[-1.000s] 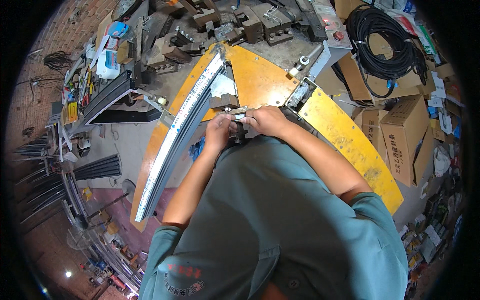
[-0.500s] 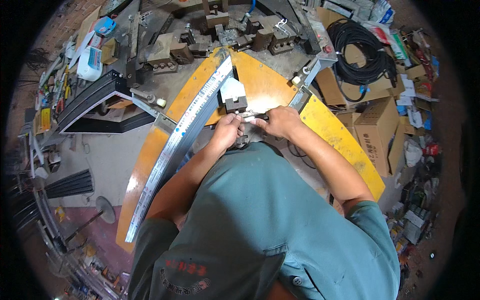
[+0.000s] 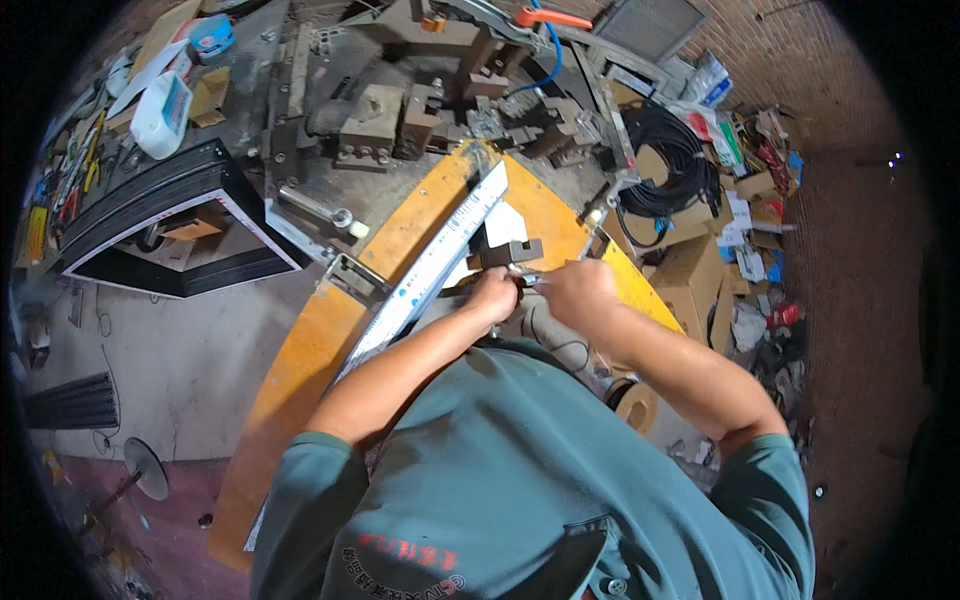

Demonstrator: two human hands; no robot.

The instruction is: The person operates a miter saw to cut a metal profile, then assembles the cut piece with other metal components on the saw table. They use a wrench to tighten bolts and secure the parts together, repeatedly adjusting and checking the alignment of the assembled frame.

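Note:
My left hand (image 3: 495,296) is closed, fingertips pinched at a small metal piece (image 3: 530,279) just below a dark notched block (image 3: 512,253). My right hand (image 3: 582,292) forms a fist at the right end of that piece; what it grips is mostly hidden and too small to name. Left of my hands a long profile strip (image 3: 412,284) with white and blue film lies slantwise over the orange curved panel (image 3: 285,400). A white plate (image 3: 508,226) shows between the strip and the block.
Heavy metal clamp blocks (image 3: 372,128) stand beyond the panel. At left are a black frame (image 3: 185,225), a white plastic jug (image 3: 160,115) and tools. On the right lie a black cable coil (image 3: 670,160), cardboard boxes (image 3: 692,280) and clutter. An orange lever (image 3: 553,18) is at the far edge.
The view has shifted, so the bench sits lower and more of the far side shows. My right hand has turned from extended thumb and fingers into a fist. My left hand stays near the block.

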